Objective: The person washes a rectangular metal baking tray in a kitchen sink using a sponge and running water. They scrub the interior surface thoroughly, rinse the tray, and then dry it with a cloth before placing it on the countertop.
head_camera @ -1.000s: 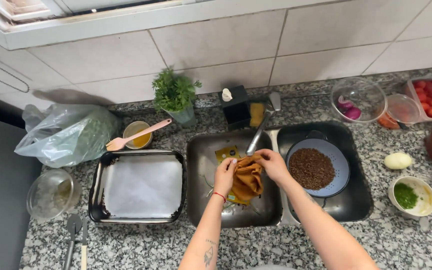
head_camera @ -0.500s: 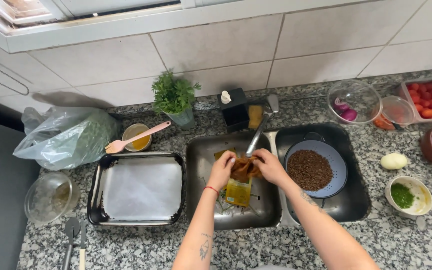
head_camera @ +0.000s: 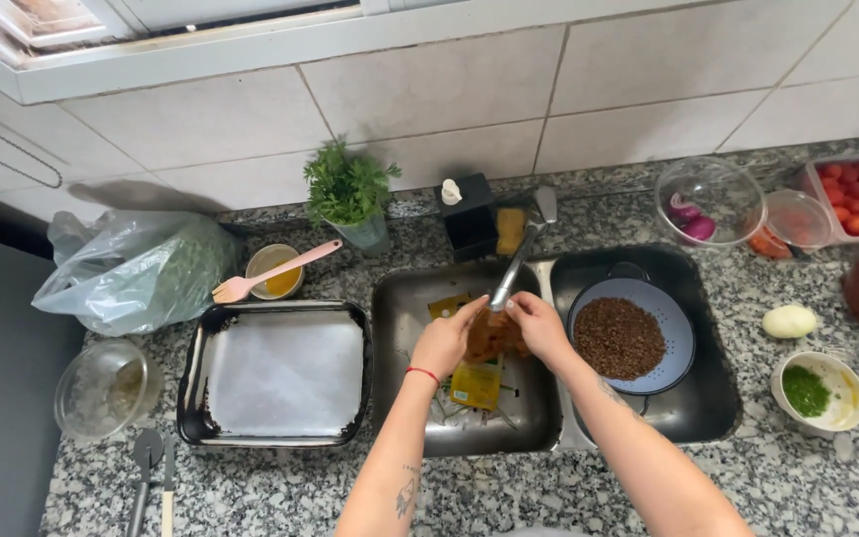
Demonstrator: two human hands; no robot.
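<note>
Since the earlier frame the brown cloth (head_camera: pixel 494 336) has been bunched from a hanging sheet into a tight wad, and both hands have closed in on it under the faucet (head_camera: pixel 519 254). The left hand (head_camera: pixel 444 341) and right hand (head_camera: pixel 539 326) each grip the cloth over the left sink basin (head_camera: pixel 400 298). A yellow packet (head_camera: pixel 476 383) lies below. Just right sits a blue colander (head_camera: pixel 683 333) of brown grains; a baking tray (head_camera: pixel 275 373) rests on the counter (head_camera: pixel 797 467) to the left.
</note>
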